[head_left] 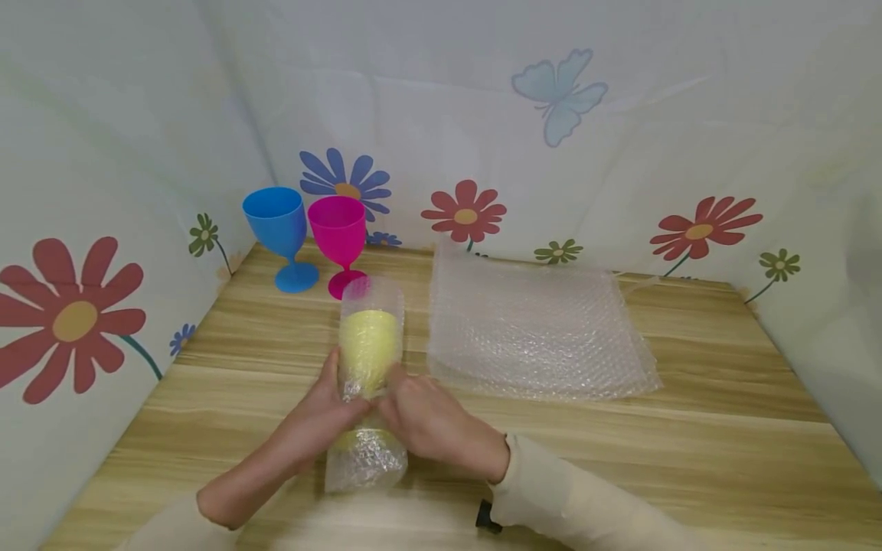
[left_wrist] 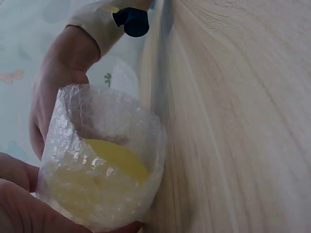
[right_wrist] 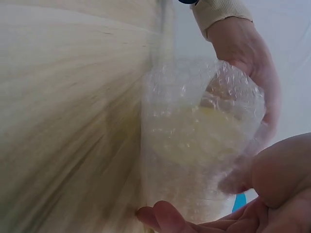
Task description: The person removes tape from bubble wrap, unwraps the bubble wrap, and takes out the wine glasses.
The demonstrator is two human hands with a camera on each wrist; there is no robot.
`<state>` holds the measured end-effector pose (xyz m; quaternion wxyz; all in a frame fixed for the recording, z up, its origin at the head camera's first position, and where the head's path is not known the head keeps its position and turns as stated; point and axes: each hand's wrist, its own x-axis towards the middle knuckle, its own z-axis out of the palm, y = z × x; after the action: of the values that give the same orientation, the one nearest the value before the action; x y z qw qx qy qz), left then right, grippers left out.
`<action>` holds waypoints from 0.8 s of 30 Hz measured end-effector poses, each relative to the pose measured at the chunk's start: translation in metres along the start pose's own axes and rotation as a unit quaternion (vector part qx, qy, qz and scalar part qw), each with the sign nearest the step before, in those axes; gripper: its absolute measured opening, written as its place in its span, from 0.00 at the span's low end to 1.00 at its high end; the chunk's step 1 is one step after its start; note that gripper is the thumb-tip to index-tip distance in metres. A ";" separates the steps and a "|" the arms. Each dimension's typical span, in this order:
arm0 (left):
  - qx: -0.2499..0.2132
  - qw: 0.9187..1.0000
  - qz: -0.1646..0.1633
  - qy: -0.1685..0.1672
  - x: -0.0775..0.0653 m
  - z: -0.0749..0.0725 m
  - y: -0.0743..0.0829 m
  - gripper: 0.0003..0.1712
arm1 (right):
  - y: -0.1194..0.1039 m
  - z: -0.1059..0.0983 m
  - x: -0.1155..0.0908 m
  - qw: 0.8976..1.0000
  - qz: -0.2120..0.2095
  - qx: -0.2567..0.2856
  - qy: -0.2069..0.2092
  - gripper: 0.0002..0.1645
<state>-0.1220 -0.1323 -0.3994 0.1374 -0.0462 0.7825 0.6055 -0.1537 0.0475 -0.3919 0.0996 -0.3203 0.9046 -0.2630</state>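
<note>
A yellow goblet [head_left: 368, 344], rolled in clear bubble wrap [head_left: 368, 467], lies on the table with its bowl pointing away from me. My left hand [head_left: 320, 417] grips the roll from the left around the goblet's stem, its thumb across the top. From the right, my right hand [head_left: 427, 413] holds the wrap at the same narrow part, fingers curled. In the left wrist view the wrap's open end shows the goblet's yellow foot [left_wrist: 119, 160] inside. The right wrist view shows the wrapped roll [right_wrist: 194, 131] between both hands; some fingertips are hidden beneath it.
A blue goblet [head_left: 276, 229] and a pink goblet [head_left: 339, 233] stand upright at the back left. Flat sheets of bubble wrap [head_left: 537, 337] lie right of the hands on the wooden table [head_left: 710, 459]. A flower-printed cloth [head_left: 441, 115] hangs behind.
</note>
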 end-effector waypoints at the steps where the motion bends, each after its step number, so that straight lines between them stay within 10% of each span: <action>1: 0.011 1.000 0.001 0.001 0.000 0.000 0.001 0.66 | 0.000 0.000 0.001 1.000 -0.002 -0.004 0.004 0.09; 24: 0.051 0.998 0.026 0.011 0.001 0.004 0.000 0.59 | 0.000 0.001 0.003 0.997 -0.013 -0.072 0.007 0.07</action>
<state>-0.1220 -0.1283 -0.4001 0.1147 -0.0255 0.8146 0.5679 -0.1552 0.0452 -0.3929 0.0663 -0.3366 0.9177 -0.2004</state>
